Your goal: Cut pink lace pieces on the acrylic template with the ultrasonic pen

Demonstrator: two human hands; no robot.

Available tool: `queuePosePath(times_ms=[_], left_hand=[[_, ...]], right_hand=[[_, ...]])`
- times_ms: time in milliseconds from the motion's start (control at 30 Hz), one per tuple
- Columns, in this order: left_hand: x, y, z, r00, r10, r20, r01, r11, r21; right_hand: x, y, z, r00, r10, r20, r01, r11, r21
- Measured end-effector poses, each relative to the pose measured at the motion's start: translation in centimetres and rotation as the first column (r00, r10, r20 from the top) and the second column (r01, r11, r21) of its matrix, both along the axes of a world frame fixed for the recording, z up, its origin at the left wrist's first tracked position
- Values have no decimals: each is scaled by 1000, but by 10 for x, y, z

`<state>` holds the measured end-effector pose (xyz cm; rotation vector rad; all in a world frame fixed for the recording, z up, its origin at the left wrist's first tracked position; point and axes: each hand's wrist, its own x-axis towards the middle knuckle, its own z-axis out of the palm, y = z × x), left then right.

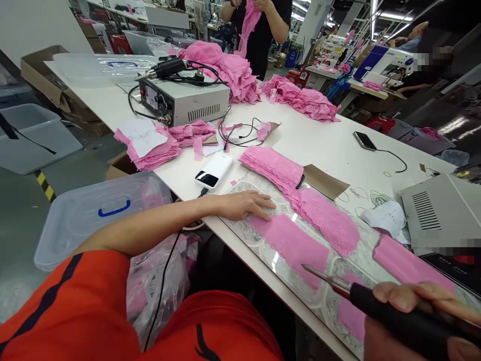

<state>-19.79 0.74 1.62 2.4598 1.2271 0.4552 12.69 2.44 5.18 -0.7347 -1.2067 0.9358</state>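
Observation:
My left hand [246,204] lies with fingers spread on a clear patterned plate [285,281], fingertips at the upper left end of a flat pink fabric piece [295,245]. At the lower right, my right hand [421,306] is wrapped round the black handle of a pen-like tool with a pointed metal tip [376,307]. The tip shows over the fabric's lower right part; whether it touches, I cannot tell. Just behind lie two stacks of pink lace-edged pieces, one farther [270,165] and one nearer [328,220]. Another pink piece [353,306] lies partly behind the tool.
A grey control box [195,103] carries a second black-handled tool [169,67]. A white power bank [216,170], cables and a phone [364,140] lie on the white table [311,143]. Another grey box [443,210] stands right. Across the table, a person [259,35] holds pink fabric.

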Motion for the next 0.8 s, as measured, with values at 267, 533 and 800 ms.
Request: queuePosePath(times_ms=[267, 533, 800], left_hand=[[-1, -1, -5, 993, 36, 112, -38, 999, 12], [-4, -1, -8, 971, 33, 236, -36, 999, 8], [-5, 1, -14, 968, 23, 249, -31, 999, 31]], right_hand=[[-97, 4, 14, 963, 147, -226, -124, 986, 113], [-137, -1, 2, 951, 232, -207, -212, 971, 114], [-140, -1, -2, 949, 263, -173, -239, 960, 145]])
